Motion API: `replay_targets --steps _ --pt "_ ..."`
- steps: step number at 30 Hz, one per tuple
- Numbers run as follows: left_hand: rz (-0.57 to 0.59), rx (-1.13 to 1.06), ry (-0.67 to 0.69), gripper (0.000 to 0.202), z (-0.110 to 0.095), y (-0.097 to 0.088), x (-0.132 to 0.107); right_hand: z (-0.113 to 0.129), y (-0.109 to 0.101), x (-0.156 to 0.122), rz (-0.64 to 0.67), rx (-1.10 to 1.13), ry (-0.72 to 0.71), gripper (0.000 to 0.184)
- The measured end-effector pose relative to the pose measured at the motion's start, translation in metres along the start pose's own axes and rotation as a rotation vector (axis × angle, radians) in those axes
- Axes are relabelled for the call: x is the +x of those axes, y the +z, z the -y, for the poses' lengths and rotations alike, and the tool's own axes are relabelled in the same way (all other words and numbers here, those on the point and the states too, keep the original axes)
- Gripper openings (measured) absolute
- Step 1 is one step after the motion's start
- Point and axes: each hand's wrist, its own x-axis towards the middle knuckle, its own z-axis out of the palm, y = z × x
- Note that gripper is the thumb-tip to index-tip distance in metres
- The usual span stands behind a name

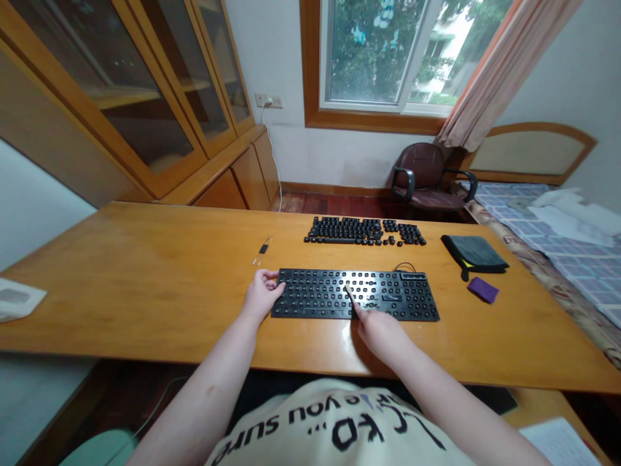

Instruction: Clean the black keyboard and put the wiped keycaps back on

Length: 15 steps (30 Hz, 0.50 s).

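A black keyboard (320, 294) with its keycaps off lies flat on the wooden desk, its bare switches showing. My left hand (262, 292) grips its left edge, thumb on top and fingers along the side. Pinched in my right hand (381, 329) is a thin pale stick (350, 294), its far tip over the switches near the keyboard's middle; the kind of tip is too small to make out. Behind the keyboard, the loose black keycaps (347, 230) are laid out in keyboard order. A keycap puller (263, 249) with a black grip and wire ends lies beyond my left hand.
To the right lie a folded dark grey cloth (475, 252) and a small purple cloth or pouch (483, 290). A white object (22, 299) sits at the desk's far left. Past the desk stand an office chair (427, 178) and a bed (557, 213).
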Motion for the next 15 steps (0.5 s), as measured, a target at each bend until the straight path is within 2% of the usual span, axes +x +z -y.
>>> replay_targets --steps 3,6,10,12,15 --pt "0.000 0.040 0.014 0.039 0.002 0.001 0.000 -0.004 -0.002 -0.012 0.042 0.002 -0.037 0.050" --pt "-0.004 0.055 0.036 0.038 0.004 0.001 0.001 -0.009 -0.014 -0.033 0.093 0.028 -0.016 0.050" --pt "-0.011 0.056 0.041 0.038 0.005 0.001 0.001 -0.027 -0.034 -0.058 0.177 0.138 -0.050 0.031" --pt "-0.008 0.098 0.045 0.037 0.004 0.000 0.001 -0.039 -0.038 -0.061 0.116 0.194 -0.046 0.032" --pt "0.020 0.236 0.074 0.034 0.002 -0.002 0.002 -0.052 -0.032 -0.049 -0.068 0.191 0.050 0.044"
